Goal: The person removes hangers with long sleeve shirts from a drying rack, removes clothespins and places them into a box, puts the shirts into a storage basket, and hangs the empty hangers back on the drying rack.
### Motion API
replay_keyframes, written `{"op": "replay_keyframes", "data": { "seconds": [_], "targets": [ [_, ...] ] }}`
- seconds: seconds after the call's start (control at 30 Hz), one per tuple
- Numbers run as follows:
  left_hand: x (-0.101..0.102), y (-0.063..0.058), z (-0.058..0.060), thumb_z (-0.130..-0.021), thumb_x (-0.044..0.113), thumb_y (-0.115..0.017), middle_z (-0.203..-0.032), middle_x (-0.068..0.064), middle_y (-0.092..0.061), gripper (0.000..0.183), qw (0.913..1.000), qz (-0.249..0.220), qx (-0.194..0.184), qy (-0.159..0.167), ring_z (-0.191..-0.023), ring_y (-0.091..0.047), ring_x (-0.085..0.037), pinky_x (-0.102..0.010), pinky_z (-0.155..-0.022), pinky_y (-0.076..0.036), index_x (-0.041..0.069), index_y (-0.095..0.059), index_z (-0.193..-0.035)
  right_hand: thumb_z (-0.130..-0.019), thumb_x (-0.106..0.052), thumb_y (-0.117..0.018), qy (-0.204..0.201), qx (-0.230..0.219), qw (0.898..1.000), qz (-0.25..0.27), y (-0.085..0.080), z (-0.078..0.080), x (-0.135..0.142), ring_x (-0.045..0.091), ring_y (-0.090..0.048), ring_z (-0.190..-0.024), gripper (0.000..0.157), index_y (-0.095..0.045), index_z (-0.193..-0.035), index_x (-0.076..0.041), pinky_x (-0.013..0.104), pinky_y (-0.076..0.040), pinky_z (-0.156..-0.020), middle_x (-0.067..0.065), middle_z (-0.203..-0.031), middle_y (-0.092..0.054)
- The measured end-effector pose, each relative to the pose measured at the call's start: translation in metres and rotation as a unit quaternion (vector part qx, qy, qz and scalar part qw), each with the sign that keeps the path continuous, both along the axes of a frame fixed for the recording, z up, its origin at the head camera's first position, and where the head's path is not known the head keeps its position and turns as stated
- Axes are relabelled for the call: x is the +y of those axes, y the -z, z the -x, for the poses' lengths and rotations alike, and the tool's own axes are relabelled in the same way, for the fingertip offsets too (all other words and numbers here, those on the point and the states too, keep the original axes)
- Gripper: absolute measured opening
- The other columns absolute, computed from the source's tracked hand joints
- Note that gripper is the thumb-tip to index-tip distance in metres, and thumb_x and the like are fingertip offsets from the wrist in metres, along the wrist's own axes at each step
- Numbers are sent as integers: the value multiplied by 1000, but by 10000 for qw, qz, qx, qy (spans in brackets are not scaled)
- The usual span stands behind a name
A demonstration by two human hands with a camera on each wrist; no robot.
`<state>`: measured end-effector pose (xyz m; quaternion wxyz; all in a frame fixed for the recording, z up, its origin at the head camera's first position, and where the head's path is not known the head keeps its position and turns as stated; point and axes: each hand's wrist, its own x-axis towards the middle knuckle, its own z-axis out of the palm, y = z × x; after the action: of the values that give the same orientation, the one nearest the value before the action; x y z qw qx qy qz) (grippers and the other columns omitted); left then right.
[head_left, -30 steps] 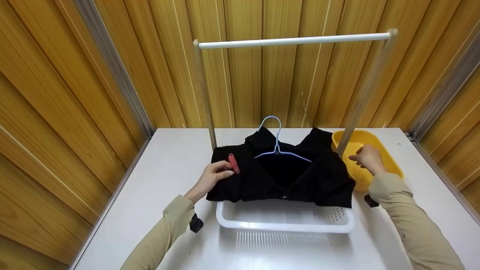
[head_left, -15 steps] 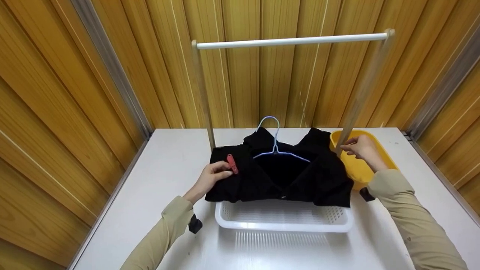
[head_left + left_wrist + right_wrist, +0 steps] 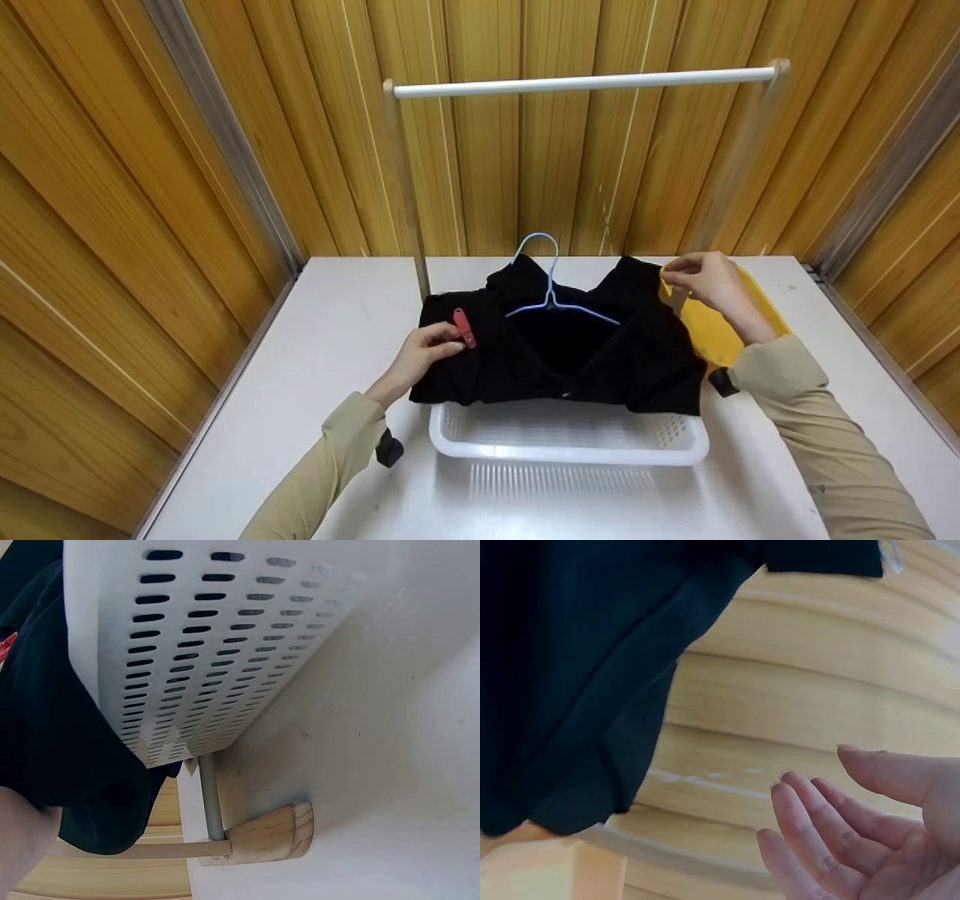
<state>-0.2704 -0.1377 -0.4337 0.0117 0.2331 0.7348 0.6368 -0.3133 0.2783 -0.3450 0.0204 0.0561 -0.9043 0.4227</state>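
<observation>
A black garment [image 3: 517, 367] lies across a white basket [image 3: 570, 454], with a light-blue wire hanger [image 3: 553, 277] in its neck opening. My left hand [image 3: 416, 356] is at the garment's left side, pinching a red clothespin [image 3: 464, 328] against the cloth. In the left wrist view only a bit of the hand [image 3: 22, 840] shows beside the cloth. Over the far edge of a yellow tub [image 3: 712, 334], near the garment's right shoulder, my right hand [image 3: 709, 281] hangs in the air. Its fingers [image 3: 810, 832] are loosely bent and apart from the thumb, holding nothing.
A rack with a white bar [image 3: 585, 82] rises behind the garment; its right post [image 3: 720, 202] stands next to the tub and my right hand. Wooden feet [image 3: 262, 832] carry the rack. Wood-patterned walls [image 3: 555, 165] surround the white table [image 3: 330, 322].
My right hand has come up out of the yellow tub and moved left and away from me, past the rack post. The left hand and the red clothespin stay in place.
</observation>
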Motion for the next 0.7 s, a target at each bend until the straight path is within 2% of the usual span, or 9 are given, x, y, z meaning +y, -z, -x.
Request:
{"op": "replay_keyframes", "data": {
  "seconds": [0.17,0.3,0.5,0.7],
  "targets": [
    [-1,0,0,-83,-4,-60,-88,-12,-59,14,10000,20,44,-2,-82,-49,-16,-28,-76,-38,-13,-57,-93,-86,-14,-63,-180,384,9991,-15,-6,-5,-14,6,-57,-66,30,-60,-103,11,20,-46,-58,18,-89,-64],
    [-1,1,0,-83,-4,-60,-88,-12,-59,13,10000,-4,46,-4,-82,-49,-16,-28,-76,-38,-13,-56,-92,-86,-13,-63,-569,680,9959,206,-8,-9,-26,9,-59,-68,28,-61,-104,8,21,-45,-53,20,-90,-64],
    [-1,1,-1,-83,-5,-59,-87,-11,-58,13,10000,-5,83,-11,-81,-49,-15,-28,-76,-38,-13,-56,-92,-85,-9,-63,-1247,961,9832,929,-10,-14,-45,15,-61,-77,28,-60,-105,10,24,-49,-63,21,-94,-62],
    [0,1,-1,-83,-5,-60,-87,-13,-58,12,9999,1,129,-10,-81,-49,-16,-28,-75,-38,-13,-57,-91,-83,2,-63,-1576,1389,9711,1134,-21,-32,-70,17,-61,-73,20,-61,-100,11,22,-48,-62,23,-89,-63]
  ]
}}
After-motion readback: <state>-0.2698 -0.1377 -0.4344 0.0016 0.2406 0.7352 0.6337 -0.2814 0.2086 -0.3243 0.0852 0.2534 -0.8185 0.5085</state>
